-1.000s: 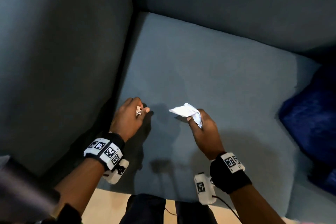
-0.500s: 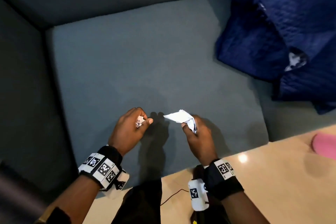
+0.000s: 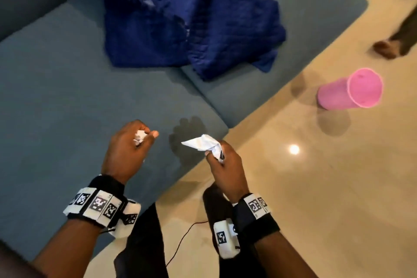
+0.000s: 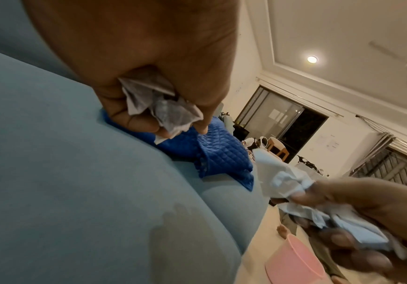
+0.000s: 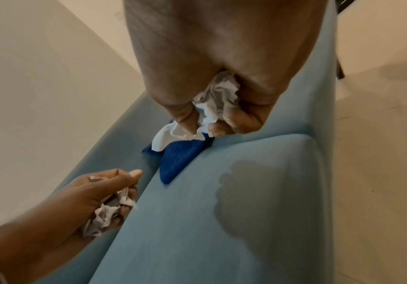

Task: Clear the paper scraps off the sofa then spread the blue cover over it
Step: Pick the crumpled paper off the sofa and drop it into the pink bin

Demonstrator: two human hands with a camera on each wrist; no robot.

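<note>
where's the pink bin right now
In the head view the pink bin stands on the floor at right, off the sofa's front edge, ahead and right of the right hand.

Quilted cloth cover [image 3: 191,18], matt fabric sofa [image 3: 56,86], glossy floor [image 3: 327,176]
</note>
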